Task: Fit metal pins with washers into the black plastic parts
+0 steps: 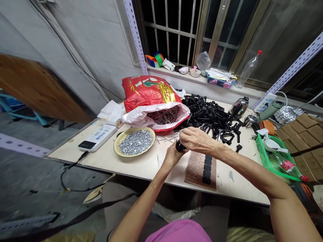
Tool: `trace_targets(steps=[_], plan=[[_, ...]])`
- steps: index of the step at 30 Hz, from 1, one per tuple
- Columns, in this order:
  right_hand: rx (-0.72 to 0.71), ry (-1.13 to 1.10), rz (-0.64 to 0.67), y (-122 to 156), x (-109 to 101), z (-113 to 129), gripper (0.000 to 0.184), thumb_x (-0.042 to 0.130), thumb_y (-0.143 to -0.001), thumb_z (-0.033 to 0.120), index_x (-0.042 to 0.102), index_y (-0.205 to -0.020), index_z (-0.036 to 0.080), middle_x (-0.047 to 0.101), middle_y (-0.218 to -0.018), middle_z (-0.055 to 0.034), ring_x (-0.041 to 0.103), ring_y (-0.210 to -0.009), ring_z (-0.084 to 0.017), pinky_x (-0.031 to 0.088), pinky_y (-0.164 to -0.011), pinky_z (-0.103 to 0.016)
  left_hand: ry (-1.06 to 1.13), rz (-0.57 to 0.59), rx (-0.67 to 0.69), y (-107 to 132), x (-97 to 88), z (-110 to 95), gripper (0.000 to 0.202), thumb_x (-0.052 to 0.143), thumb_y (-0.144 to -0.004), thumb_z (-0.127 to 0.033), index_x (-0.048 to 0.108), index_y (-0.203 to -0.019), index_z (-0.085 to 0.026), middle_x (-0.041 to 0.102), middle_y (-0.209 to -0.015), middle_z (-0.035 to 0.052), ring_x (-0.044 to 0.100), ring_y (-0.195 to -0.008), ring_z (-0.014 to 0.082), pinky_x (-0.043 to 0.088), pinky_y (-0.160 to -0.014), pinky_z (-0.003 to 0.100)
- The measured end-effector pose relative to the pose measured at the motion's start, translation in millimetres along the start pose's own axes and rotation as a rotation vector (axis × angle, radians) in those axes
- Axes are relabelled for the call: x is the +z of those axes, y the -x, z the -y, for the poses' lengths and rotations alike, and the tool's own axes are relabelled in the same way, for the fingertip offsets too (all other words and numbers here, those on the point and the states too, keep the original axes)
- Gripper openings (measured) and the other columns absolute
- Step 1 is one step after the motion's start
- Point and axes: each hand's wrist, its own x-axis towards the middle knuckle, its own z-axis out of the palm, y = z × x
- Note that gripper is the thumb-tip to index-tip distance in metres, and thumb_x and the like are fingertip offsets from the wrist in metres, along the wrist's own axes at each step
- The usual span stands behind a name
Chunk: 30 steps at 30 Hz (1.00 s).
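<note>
My left hand (173, 156) is closed around a black plastic part (180, 146), mostly covered by the fingers. Just above it, my right hand (194, 138) is bent with its fingertips pressed together at the part's upper end; whatever lies between them is hidden. Beneath and to the right lies a brown board (194, 168) bearing a row of black squarish pieces (207, 169) and pale crumbs. A heap of black plastic parts (208, 112) spreads behind my hands. Left of them stands a shallow yellow dish (116, 148) of small shiny metal pieces (136, 142).
An open red bag (148, 90) full of dark reddish screws or nails (165, 116) lies behind the dish. A white device with a cable (98, 137) is at the table's left. A green basket (262, 154) with a bottle sits right, near a metal kettle (239, 107).
</note>
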Motion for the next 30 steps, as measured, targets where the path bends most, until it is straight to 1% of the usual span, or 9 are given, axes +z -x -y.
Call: trace_targets(steps=[2,5,7,9,13,17,22,27,30], plan=[[0.107,-0.132,-0.06,7,0,0,0.024,0.042,-0.094,0.011,0.065,-0.099,0.016,0.064,-0.1,-0.0081,0.054,-0.084,-0.016,0.048,-0.072,-0.031,0.053,0.002,-0.025,-1,0.2,-1,0.018,0.071,-0.049,-0.023,0.053,-0.051,-0.021,0.057,-0.048,-0.0016,0.055,-0.056,0.0183,0.038,-0.056,0.028],[0.479,-0.407,-0.263,26,5,1,0.027,0.045,-0.095,0.024,0.058,-0.118,0.019,0.058,-0.118,-0.0108,0.056,-0.095,-0.017,0.049,-0.082,-0.035,0.202,0.051,-0.094,1,-3.2,-2,0.019,0.072,-0.048,-0.03,0.057,-0.054,-0.019,0.057,-0.049,-0.0015,0.053,-0.052,0.0161,0.04,-0.054,0.028],[0.764,-0.641,-0.332,40,14,6,0.032,0.049,-0.093,0.036,0.058,-0.118,0.018,0.059,-0.114,-0.0115,0.058,-0.093,-0.018,0.05,-0.082,-0.036,0.304,0.068,-0.114,4,-6.4,-3,0.025,0.073,-0.049,-0.035,0.061,-0.061,-0.017,0.059,-0.052,-0.0005,0.054,-0.053,0.0155,0.041,-0.054,0.027],[0.949,-0.94,-0.3,49,28,17,0.043,0.058,-0.085,0.049,0.059,-0.115,0.018,0.06,-0.109,-0.0105,0.059,-0.093,-0.019,0.05,-0.08,-0.036,0.358,0.079,-0.109,7,-7.9,-6,0.032,0.075,-0.049,-0.039,0.063,-0.066,-0.016,0.061,-0.056,0.0006,0.055,-0.055,0.0152,0.041,-0.053,0.026],[1.045,-1.537,-0.282,45,56,45,0.059,0.063,-0.07,0.067,0.062,-0.105,0.019,0.063,-0.096,-0.0061,0.058,-0.089,-0.02,0.05,-0.071,-0.031,0.364,0.25,-0.066,12,-3.4,-14,0.038,0.079,-0.048,-0.043,0.06,-0.066,-0.015,0.06,-0.059,0.0008,0.056,-0.058,0.015,0.044,-0.055,0.026],[1.287,-1.81,-0.463,31,68,58,0.058,0.068,-0.061,0.07,0.06,-0.086,0.019,0.056,-0.065,0.0015,0.051,-0.058,-0.012,0.037,-0.045,-0.022,0.361,0.403,0.002,12,1.8,-11,0.041,0.073,-0.059,-0.048,0.059,-0.079,-0.015,0.062,-0.066,0.0016,0.058,-0.06,0.016,0.047,-0.057,0.028],[1.318,-1.928,-0.702,20,75,56,0.06,0.071,-0.059,0.068,0.061,-0.095,0.021,0.065,-0.074,-0.0003,0.057,-0.064,-0.015,0.045,-0.051,-0.024,0.309,0.299,0.054,3,7.6,7,0.046,0.07,-0.066,-0.047,0.058,-0.1,-0.017,0.065,-0.08,0.0046,0.063,-0.071,0.0208,0.051,-0.062,0.031],[1.412,-1.963,-0.74,15,89,58,0.054,0.069,-0.062,0.065,0.064,-0.088,0.018,0.067,-0.073,-0.0032,0.063,-0.072,-0.019,0.051,-0.06,-0.029,0.334,0.33,-0.006,-3,12.3,19,0.042,0.069,-0.067,-0.05,0.061,-0.09,-0.017,0.067,-0.08,0.0058,0.065,-0.078,0.0237,0.052,-0.064,0.032],[1.401,-1.83,-0.855,16,95,59,0.042,0.073,-0.063,0.05,0.064,-0.09,0.019,0.068,-0.084,-0.0021,0.063,-0.082,-0.018,0.052,-0.074,-0.03,0.274,0.271,-0.031,-1,8.3,20,0.04,0.066,-0.068,-0.053,0.062,-0.083,-0.016,0.066,-0.072,0.0051,0.064,-0.072,0.0236,0.051,-0.064,0.033]])
